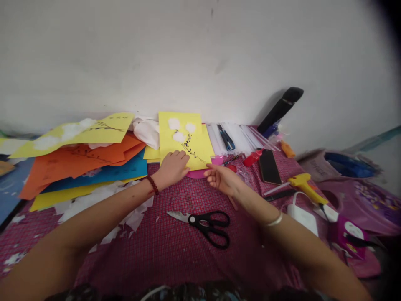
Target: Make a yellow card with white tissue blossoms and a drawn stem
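Observation:
A yellow paper sheet (166, 133) with white puffy shapes and a drawn dark leafy stem leans near the wall, in front of more yellow paper. At its lower left edge, my left hand (173, 169) has its fingers curled over the sheet, closed on it, with the thumb toward the right. My right hand (223, 179) is by the sheet's lower right corner. Its forefinger reaches to the corner, and the other fingers are loosely bent and apart. Something pink (196, 174) shows beneath the sheet. Black-handled scissors (203, 220) lie partly spread on the cloth below both hands.
Left are orange paper (78, 161), blue paper (125, 169), another decorated yellow sheet (109, 127) and white scraps (138, 215). Right are a box cutter (226, 138), red bottle (253, 157), phone (270, 166), yellow glue gun (307, 188), white adapter (302, 219) and leaning black cylinder (278, 110).

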The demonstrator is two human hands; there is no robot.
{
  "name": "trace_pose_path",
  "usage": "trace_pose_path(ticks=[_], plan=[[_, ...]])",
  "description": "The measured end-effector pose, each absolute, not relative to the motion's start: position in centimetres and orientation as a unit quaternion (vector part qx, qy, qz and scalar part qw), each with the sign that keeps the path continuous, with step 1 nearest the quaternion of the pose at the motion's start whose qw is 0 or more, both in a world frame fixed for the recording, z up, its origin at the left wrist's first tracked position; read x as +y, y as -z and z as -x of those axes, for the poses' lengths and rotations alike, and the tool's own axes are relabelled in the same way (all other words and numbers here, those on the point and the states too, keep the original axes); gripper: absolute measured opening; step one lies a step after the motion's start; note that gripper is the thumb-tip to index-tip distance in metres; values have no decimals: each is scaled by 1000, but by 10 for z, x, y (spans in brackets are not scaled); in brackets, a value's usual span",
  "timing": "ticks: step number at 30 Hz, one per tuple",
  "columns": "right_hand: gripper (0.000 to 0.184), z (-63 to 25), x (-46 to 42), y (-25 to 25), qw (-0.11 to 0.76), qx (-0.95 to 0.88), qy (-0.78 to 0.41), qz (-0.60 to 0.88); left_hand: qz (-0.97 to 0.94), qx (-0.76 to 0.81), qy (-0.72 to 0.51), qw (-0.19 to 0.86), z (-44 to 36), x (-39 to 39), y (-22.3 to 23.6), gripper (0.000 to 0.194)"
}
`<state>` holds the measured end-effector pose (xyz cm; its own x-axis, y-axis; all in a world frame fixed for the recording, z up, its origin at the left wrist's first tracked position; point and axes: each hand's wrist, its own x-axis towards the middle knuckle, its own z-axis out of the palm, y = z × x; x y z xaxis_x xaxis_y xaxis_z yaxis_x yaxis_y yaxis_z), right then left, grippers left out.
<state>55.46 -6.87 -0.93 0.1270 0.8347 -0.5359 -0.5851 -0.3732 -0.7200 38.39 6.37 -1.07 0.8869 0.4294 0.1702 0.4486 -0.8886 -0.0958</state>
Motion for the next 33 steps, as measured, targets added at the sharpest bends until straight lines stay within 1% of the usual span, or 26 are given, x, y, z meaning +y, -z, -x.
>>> trace_pose_path(ticks=[2, 4, 5, 8, 12, 16, 17, 19, 22, 24, 25, 26, 28, 29, 30, 33], plan=[[16, -554, -50, 13, 564, -61, -650, 506, 968, -236, 70, 40, -383, 63, 12, 34], [16, -550, -41, 19, 570, -41, -646, 506, 969, -239, 55, 13, -385, 62, 13, 37], [14, -548, -41, 23, 567, -45, -649, 506, 970, -240, 46, 2, -386, 62, 14, 35], [9, -548, -48, 34, 536, -94, -662, 516, 968, -248, 34, 2, -394, 64, 18, 20], [12, -555, -60, 44, 505, -165, -656, 537, 966, -258, 23, 8, -396, 65, 17, 28], [19, -555, -67, 49, 490, -147, -672, 535, 977, -211, 27, 19, -353, 56, -3, 25], [22, -553, -67, 50, 486, -137, -679, 533, 979, -196, 49, 34, -334, 54, -12, 28], [23, -549, -67, 50, 478, -131, -690, 527, 970, -217, 88, 71, -290, 56, -32, 46], [21, -536, -62, 42, 459, -166, -703, 517, 914, -348, 163, 134, -224, 86, -60, 62], [19, -522, -53, 31, 443, -202, -707, 513, 869, -437, 176, 150, -189, 123, -71, 73], [18, -513, -47, 24, 437, -221, -708, 509, 857, -463, 169, 150, -177, 144, -74, 72], [17, -504, -41, 16, 432, -238, -708, 505, 854, -477, 151, 141, -168, 164, -76, 67], [15, -484, -29, -1, 425, -271, -708, 495, 846, -508, 121, 108, -157, 198, -80, 41], [15, -473, -23, -9, 422, -285, -706, 492, 840, -515, 133, 107, -154, 211, -84, 33], [14, -463, -17, -16, 417, -299, -704, 491, 833, -521, 149, 108, -152, 220, -90, 31], [12, -433, 2, -32, 401, -330, -700, 491, 813, -518, 233, 128, -143, 234, -114, 39]])
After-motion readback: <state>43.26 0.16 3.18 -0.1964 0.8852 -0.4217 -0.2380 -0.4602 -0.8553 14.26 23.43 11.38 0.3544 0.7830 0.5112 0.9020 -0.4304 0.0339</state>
